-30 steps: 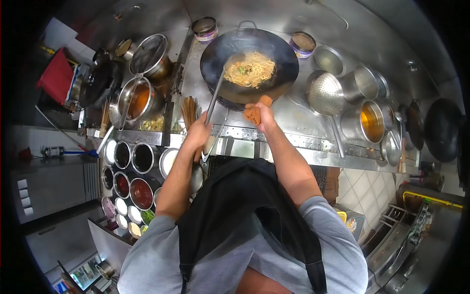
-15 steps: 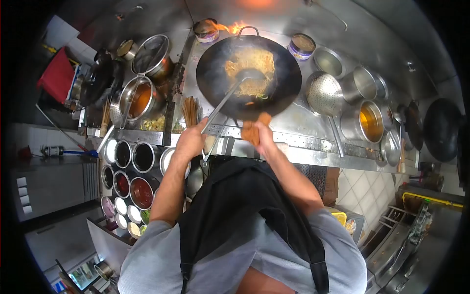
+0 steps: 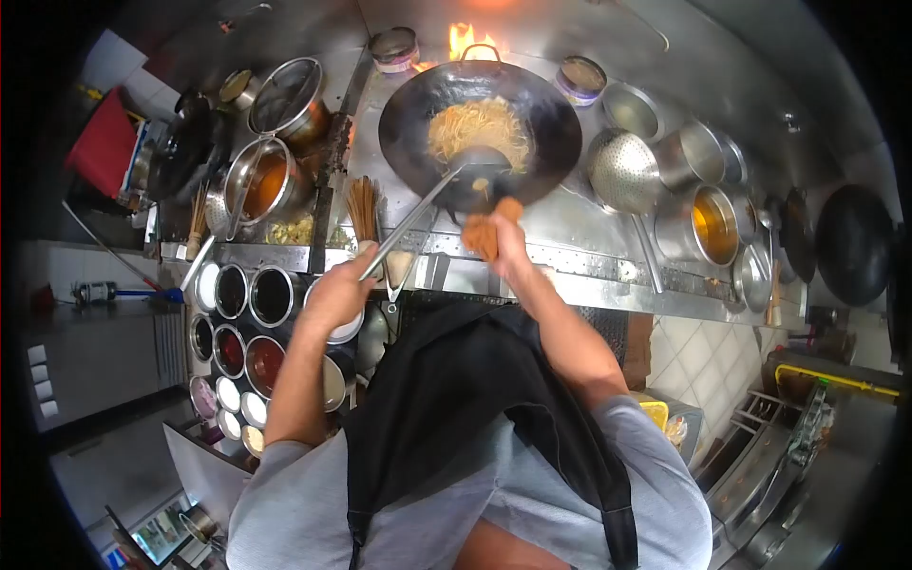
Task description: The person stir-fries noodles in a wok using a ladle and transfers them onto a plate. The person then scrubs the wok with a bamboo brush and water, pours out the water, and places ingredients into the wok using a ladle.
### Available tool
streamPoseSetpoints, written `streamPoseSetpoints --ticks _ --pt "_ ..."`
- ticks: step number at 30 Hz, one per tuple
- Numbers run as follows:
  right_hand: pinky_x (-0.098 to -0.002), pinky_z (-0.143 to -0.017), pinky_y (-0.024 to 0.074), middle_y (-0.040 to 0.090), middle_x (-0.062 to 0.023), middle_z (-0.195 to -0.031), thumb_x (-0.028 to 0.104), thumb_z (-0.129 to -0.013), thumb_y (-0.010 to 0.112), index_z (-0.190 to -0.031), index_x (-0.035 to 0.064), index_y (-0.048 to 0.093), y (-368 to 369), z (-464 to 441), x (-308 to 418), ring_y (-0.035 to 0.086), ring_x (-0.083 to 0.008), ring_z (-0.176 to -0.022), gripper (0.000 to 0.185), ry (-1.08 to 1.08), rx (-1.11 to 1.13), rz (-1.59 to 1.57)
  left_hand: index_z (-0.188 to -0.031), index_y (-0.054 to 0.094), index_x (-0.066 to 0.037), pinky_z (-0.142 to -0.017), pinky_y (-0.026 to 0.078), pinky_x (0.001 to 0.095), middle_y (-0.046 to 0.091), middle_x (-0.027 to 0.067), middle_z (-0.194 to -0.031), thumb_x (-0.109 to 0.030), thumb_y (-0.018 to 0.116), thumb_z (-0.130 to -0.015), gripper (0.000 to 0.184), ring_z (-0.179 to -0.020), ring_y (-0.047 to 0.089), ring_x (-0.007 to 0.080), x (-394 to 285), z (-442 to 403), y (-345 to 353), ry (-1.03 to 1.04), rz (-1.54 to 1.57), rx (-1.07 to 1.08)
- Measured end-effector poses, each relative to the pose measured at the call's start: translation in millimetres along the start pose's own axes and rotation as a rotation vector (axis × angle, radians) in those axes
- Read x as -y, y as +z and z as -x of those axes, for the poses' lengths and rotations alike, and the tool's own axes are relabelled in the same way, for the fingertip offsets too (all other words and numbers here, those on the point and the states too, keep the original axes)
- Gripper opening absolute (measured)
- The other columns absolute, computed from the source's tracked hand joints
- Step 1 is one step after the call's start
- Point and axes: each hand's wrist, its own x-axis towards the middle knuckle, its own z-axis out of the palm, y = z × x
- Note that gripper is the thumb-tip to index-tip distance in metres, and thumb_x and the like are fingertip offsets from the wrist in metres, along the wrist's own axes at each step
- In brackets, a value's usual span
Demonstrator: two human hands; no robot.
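Note:
A dark wok (image 3: 399,123) holds a heap of noodles (image 3: 465,128) with faint steam over them. My left hand (image 3: 337,293) is wrapped round the handle of a long ladle (image 3: 408,223), whose bowl lies in the wok at the near edge of the noodles. My right hand (image 3: 510,239) is closed on an orange-brown cloth (image 3: 483,236) at the wok's near rim; whatever part of the wok the cloth covers is hidden. Flames (image 3: 465,40) rise behind the far rim, by its loop handle.
Left of the wok stand a bamboo brush (image 3: 362,207), a pot of orange-brown liquid (image 3: 266,185) and several sauce containers (image 3: 271,294). On the right are a perforated ladle (image 3: 622,171), a pot of yellow oil (image 3: 712,226) and an open can (image 3: 579,80).
Flames have appeared behind the wok and grown. My left hand has drawn down and left with the ladle, whose bowl moved over the noodles and then toward the near side.

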Motion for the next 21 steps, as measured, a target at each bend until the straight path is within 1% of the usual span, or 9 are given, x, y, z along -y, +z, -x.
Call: streamPoseSetpoints --ticks 1,3,4,7,8,11,14,18,21 --pt "-0.0417 -0.071 0.0586 0.068 -0.0139 -0.097 0.018 -0.091 0.053 -0.112 -0.0039 0.061 -6 22 -10 0.069 -0.0312 -0.087 0.031 -0.020 -0.010 0.038 -0.147 0.050 -0.013 -0.095 0.050 0.0442 0.064 0.0257 -0.124 -0.013 0.068 -0.091 0.059 -0.115 0.061 0.0424 -4 -6 13 -0.022 0.005 -0.047" --pt "-0.0434 -0.076 0.0595 0.068 -0.0160 -0.102 0.018 -0.091 0.054 -0.117 -0.0055 0.059 -66 26 -53 0.069 -0.0321 -0.092 0.035 0.008 0.118 0.120 -0.146 0.050 -0.014 -0.093 0.051 0.0456 0.064 0.0269 -0.120 -0.013 0.069 -0.091 0.059 -0.112 0.062 0.0430 -4 -7 31 -0.018 0.076 -0.100" --pt "-0.0440 -0.076 0.0596 0.068 -0.0166 -0.103 0.018 -0.091 0.054 -0.117 -0.0055 0.058 -67 35 -54 0.069 -0.0321 -0.093 0.035 0.020 0.104 0.081 -0.146 0.050 -0.014 -0.091 0.051 0.0463 0.065 0.0275 -0.118 -0.012 0.069 -0.091 0.059 -0.110 0.063 0.0434 -4 -6 36 -0.014 0.112 -0.129" --pt "-0.0454 -0.075 0.0595 0.067 -0.0179 -0.104 0.018 -0.092 0.053 -0.118 -0.0054 0.057 -53 54 -36 0.069 -0.0320 -0.094 0.035 0.034 0.060 -0.001 -0.147 0.050 -0.011 -0.093 0.052 0.0457 0.065 0.0270 -0.120 -0.010 0.070 -0.089 0.061 -0.109 0.064 0.0432 -15 22 8 0.022 0.123 -0.108" --pt "-0.0457 -0.076 0.0594 0.067 -0.0180 -0.104 0.018 -0.092 0.053 -0.118 -0.0053 0.056 -34 47 -14 0.069 -0.0321 -0.094 0.036 0.024 0.051 0.006 -0.147 0.049 -0.010 -0.092 0.052 0.0452 0.065 0.0270 -0.119 -0.009 0.070 -0.089 0.061 -0.108 0.064 0.0434 4 26 9 0.108 0.139 -0.126" --pt "-0.0460 -0.076 0.0587 0.067 -0.0175 -0.104 0.019 -0.092 0.053 -0.115 -0.0037 0.057 4 8 26 0.068 -0.0320 -0.093 0.033 0.018 -0.019 -0.029 -0.146 0.051 -0.013 -0.093 0.051 0.0463 0.064 0.0271 -0.121 -0.008 0.068 -0.089 0.059 -0.112 0.062 0.0437 -6 32 -25 0.028 0.063 -0.014" --pt "-0.0459 -0.078 0.0586 0.067 -0.0184 -0.107 0.019 -0.092 0.053 -0.116 -0.0043 0.058 -3 -26 22 0.069 -0.0322 -0.094 0.034 -0.006 -0.002 0.041 -0.146 0.050 -0.012 -0.093 0.051 0.0477 0.064 0.0271 -0.121 -0.009 0.067 -0.090 0.059 -0.109 0.063 0.0448 -4 3 -16 0.019 -0.039 0.015" --pt "-0.0460 -0.078 0.0590 0.067 -0.0186 -0.106 0.019 -0.091 0.053 -0.118 -0.0047 0.058 -38 36 -18 0.069 -0.0319 -0.092 0.037 -0.017 0.088 0.116 -0.147 0.048 -0.012 -0.087 0.051 0.0503 0.068 0.0259 -0.109 -0.009 0.068 -0.089 0.061 -0.099 0.064 0.0450 -2 -24 27 -0.028 -0.074 -0.111" --pt "-0.0463 -0.077 0.0597 0.068 -0.0176 -0.104 0.016 -0.092 0.052 -0.115 -0.0050 0.060 -67 41 -43 0.069 -0.0318 -0.090 0.032 -0.046 0.078 0.032 -0.148 0.048 -0.013 -0.086 0.051 0.0506 0.069 0.0244 -0.106 -0.008 0.069 -0.089 0.063 -0.097 0.065 0.0437 4 -7 34 0.081 -0.022 -0.223"
